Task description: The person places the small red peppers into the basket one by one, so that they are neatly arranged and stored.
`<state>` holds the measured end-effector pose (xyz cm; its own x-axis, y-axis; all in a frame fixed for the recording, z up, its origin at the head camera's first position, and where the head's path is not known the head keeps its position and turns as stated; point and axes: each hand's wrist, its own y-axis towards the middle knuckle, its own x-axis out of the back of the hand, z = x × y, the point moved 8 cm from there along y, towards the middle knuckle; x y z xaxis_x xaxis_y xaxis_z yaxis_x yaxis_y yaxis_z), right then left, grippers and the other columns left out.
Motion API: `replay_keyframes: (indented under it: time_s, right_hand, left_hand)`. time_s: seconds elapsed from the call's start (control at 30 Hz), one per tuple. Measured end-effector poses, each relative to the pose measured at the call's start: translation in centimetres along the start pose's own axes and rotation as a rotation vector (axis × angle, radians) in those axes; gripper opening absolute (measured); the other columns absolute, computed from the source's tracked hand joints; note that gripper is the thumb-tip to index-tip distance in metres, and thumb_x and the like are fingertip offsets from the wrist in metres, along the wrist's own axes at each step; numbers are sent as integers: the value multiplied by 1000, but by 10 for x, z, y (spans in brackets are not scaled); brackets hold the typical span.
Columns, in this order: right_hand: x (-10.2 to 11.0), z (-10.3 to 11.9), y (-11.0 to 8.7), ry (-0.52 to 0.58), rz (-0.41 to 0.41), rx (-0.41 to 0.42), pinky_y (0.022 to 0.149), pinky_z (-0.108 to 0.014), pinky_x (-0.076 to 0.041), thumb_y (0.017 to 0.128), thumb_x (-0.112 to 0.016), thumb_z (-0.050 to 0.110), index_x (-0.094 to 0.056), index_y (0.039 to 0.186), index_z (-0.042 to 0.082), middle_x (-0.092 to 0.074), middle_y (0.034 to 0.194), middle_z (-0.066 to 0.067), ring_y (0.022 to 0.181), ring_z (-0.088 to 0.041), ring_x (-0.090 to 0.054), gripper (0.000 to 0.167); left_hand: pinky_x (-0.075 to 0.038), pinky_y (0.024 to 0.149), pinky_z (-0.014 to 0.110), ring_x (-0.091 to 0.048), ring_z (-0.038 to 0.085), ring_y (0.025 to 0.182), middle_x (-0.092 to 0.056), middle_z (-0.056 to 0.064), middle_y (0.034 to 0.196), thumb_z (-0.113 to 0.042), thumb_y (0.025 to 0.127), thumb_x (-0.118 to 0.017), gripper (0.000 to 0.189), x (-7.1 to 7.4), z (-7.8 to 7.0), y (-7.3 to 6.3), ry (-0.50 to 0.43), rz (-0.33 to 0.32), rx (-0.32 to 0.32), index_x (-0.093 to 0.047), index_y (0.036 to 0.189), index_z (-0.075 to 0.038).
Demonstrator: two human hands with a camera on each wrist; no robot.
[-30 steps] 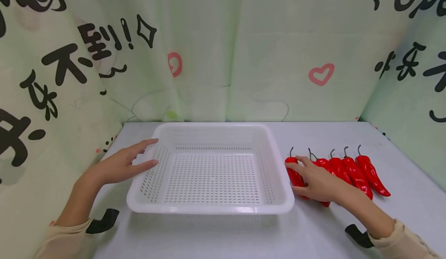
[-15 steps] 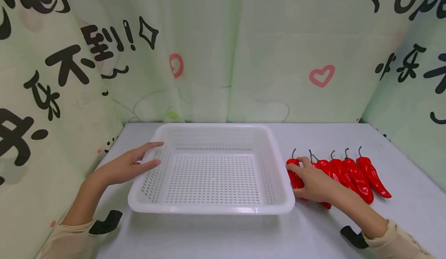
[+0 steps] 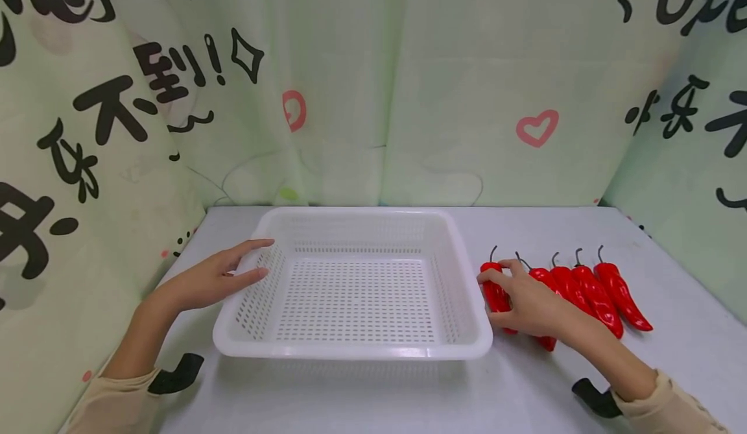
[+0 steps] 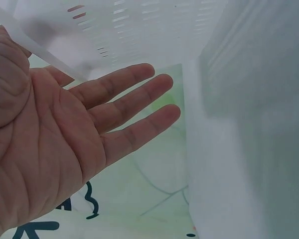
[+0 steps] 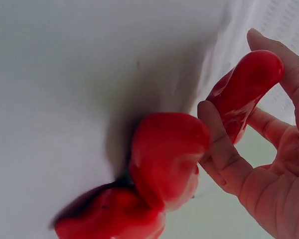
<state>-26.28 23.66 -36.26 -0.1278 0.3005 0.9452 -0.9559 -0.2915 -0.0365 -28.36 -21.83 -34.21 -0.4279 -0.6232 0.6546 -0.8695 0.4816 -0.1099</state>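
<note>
A white perforated plastic basket [image 3: 356, 349] stands in the middle of the table. My left hand [image 3: 213, 278] rests at its left rim, thumb and index finger reaching over the edge. In the left wrist view, three other fingers [image 4: 134, 134] of that hand extend straight outside the basket wall. Close by the right wall, my right hand [image 3: 528, 301] holds a red chili pepper [image 3: 495, 291] between thumb and fingers. The right wrist view shows this held pepper [image 5: 254, 79] apart from the nearest lying pepper [image 5: 167, 154]. The hand partly covers both peppers in the head view.
Several more red peppers [image 3: 598, 298] lie side by side on the white table [image 3: 671, 369], right of the basket, stems pointing away. A pale green printed curtain [image 3: 455, 64] encloses the back and both sides.
My left thumb and index finger have shifted slightly farther over the basket rim. The right hand keeps its grip on the pepper, almost in the same place.
</note>
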Motion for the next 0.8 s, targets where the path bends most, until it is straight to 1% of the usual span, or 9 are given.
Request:
replay_keyframes:
  time_s: [0.1, 0.17, 0.23, 0.33, 0.47, 0.6, 0.8]
  right_hand:
    - [8, 0, -2, 28, -2, -12, 62, -44, -64, 71, -91, 36, -60, 134, 17, -33, 147, -35, 96, -38, -64, 73]
    - [13, 1, -3, 37, -5, -9, 62, -45, -63, 74, -89, 37, -59, 134, 16, -31, 147, -37, 95, -38, -64, 71]
    - [19, 1, -4, 35, -16, -13, 63, -46, -64, 75, -89, 39, -59, 135, 17, -31, 148, -37, 98, -41, -64, 71]
    - [26, 2, -5, 30, -35, -16, 63, -48, -64, 75, -89, 41, -58, 137, 16, -30, 149, -36, 106, -47, -61, 73]
    - [35, 5, -6, 37, -56, -28, 64, -50, -64, 74, -89, 43, -57, 139, 18, -28, 152, -33, 113, -51, -57, 77]
    - [45, 11, -7, 46, -79, -12, 66, -50, -64, 74, -90, 43, -56, 140, 18, -27, 153, -33, 115, -52, -56, 79]
    - [59, 24, -6, 36, -108, 14, 68, -49, -64, 74, -90, 44, -55, 141, 16, -28, 153, -32, 111, -49, -60, 80]
  left_hand:
    - [-59, 79, 33, -68, 19, 94, -58, 20, 133, -27, 103, -61, 68, 0, 0, 0, -8, 2, -4, -28, 160, -8]
    - [-58, 80, 34, -68, 20, 94, -58, 20, 133, -27, 103, -61, 68, 0, 0, 0, -8, 0, -4, -29, 160, -7]
    - [-58, 80, 34, -68, 20, 94, -58, 20, 133, -27, 103, -61, 68, 0, 1, 0, 1, -4, -2, -29, 160, -7]
    - [-57, 80, 34, -68, 19, 94, -58, 20, 133, -28, 103, -61, 68, 1, 2, 0, 12, -8, 9, -29, 160, -7]
    - [-58, 79, 34, -67, 18, 93, -59, 20, 133, -27, 103, -60, 68, 0, 0, 0, 9, -5, -7, -29, 160, -6]
    - [-57, 79, 33, -67, 17, 92, -59, 20, 134, -26, 104, -60, 68, 0, -3, 0, 9, -3, -21, -28, 160, -5]
    - [-57, 80, 32, -66, 17, 93, -57, 20, 136, -26, 104, -60, 67, 0, -4, 0, 24, -11, -18, -29, 160, -5]
